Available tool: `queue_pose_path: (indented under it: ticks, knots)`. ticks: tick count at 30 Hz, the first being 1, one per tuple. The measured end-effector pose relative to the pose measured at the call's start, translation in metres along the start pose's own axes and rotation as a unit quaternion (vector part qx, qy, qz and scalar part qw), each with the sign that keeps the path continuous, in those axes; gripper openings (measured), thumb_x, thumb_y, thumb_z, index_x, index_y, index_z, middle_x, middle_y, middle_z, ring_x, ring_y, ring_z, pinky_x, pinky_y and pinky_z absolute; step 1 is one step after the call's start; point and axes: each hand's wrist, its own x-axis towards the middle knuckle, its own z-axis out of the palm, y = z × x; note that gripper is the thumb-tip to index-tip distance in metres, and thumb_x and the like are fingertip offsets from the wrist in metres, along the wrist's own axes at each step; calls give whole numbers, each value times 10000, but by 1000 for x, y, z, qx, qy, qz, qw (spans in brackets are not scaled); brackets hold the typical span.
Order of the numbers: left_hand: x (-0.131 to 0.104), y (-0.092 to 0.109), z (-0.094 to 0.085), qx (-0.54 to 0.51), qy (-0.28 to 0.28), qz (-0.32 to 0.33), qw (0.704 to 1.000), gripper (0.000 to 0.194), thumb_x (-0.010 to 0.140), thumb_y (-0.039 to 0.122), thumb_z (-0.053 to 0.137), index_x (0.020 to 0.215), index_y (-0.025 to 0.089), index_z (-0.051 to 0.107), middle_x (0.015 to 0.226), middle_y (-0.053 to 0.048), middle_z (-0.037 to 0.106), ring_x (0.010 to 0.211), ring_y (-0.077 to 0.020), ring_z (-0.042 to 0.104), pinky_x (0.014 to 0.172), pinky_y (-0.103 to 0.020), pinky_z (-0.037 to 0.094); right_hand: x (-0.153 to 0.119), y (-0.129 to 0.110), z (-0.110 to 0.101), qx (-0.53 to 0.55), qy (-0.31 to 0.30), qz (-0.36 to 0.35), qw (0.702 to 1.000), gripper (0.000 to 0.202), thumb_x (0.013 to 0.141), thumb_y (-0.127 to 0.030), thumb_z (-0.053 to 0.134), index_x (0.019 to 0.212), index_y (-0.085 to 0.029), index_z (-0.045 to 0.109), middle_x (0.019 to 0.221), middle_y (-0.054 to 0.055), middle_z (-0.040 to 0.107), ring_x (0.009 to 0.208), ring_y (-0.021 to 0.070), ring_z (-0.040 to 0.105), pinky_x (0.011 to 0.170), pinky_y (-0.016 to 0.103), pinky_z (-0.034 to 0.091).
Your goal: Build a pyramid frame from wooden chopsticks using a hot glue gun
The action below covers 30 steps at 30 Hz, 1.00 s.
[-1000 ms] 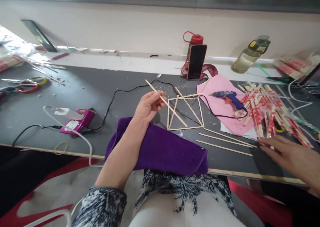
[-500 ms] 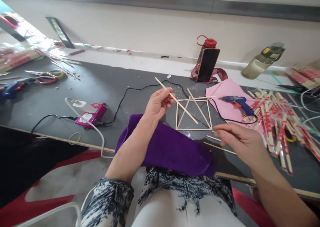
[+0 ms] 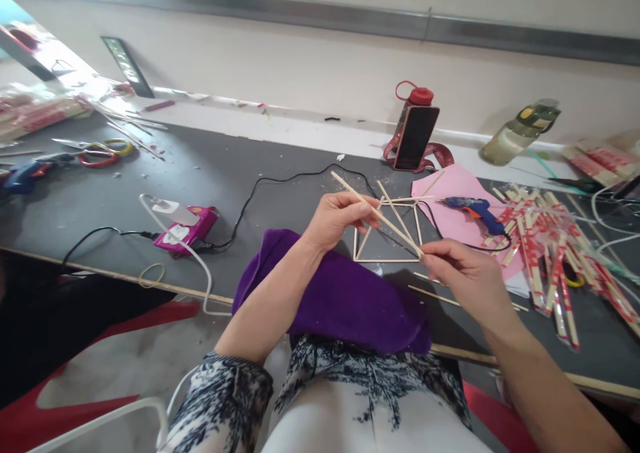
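A thin wooden stick (image 3: pixel 393 228) slants down to the right between my two hands. My left hand (image 3: pixel 343 220) pinches it along its upper part, with its top end poking out beyond the fingers. At the lower end, the fingertips of my right hand (image 3: pixel 457 273) are closed on the stick. Behind it a frame of glued sticks (image 3: pixel 385 261) lies on the grey table, partly covered by the held stick and my left fingers. Loose sticks (image 3: pixel 435 294) lie in front of the frame, near my right hand.
A blue glue gun (image 3: pixel 475 214) lies on pink paper (image 3: pixel 450 181), beside wrapped chopsticks (image 3: pixel 555 253). A purple cloth (image 3: pixel 340 300) covers the front edge. Further back stand a phone (image 3: pixel 417 136) and a bottle (image 3: pixel 517 133). Left are a magenta power box (image 3: pixel 193 230) and scissors (image 3: pixel 100 152).
My left hand has moved right and slightly down with the stick. My right hand has come in to the left and taken hold of the stick's lower end.
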Motion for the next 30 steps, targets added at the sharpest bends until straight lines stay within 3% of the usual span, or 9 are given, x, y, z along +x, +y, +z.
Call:
queue_pose_path:
  ticks: [2,5,8,12,17,23,30]
  knots:
    - [-1,4,-1,39,-20,-18,999,290,658,330,750,858,125,708,780,-76,719,667,-179,690,492,-203,502,-10,8,-15,-9,61,8,998,176,769,-337,649,890,-219,700,641,-25,615,525,91,545,505,196,453]
    - [4,8,-10,85,47,-19,995,307,676,330,730,908,131,703,795,-71,718,625,-139,668,479,-184,475,-32,29,-41,-17,169,40,985,220,731,-362,694,903,-224,702,657,-22,618,533,97,545,497,197,453]
    - [15,2,-25,123,136,-24,983,287,700,321,694,913,129,695,799,-64,708,597,-102,636,462,-164,443,-56,59,-66,-64,154,108,980,244,735,-386,690,912,-219,700,615,-20,603,522,113,544,489,207,469]
    - [28,-16,-38,213,156,-74,962,276,695,249,655,941,135,703,805,-65,695,623,-93,621,457,-146,413,-73,88,-80,-130,86,118,981,265,768,-447,630,910,-234,699,579,-9,614,493,144,568,451,232,482]
    - [39,-32,-43,336,137,-101,926,296,705,227,595,964,161,722,687,-33,654,609,-99,588,460,-149,411,-60,77,-62,-183,30,58,981,281,763,-464,614,882,-227,707,598,-19,654,462,144,603,465,243,492]
    - [51,-36,-46,344,111,-125,924,293,693,177,589,947,112,720,689,-57,655,592,-110,579,453,-172,435,-21,53,-20,-218,-18,-42,975,242,860,-393,505,869,-227,681,716,3,688,592,147,636,574,259,479]
    - [62,-37,-55,415,85,-128,897,298,693,151,580,950,107,724,607,-33,622,534,-97,550,440,-166,421,-1,58,0,-270,-4,-124,955,247,883,-355,471,900,-211,671,837,29,700,730,166,643,647,286,469]
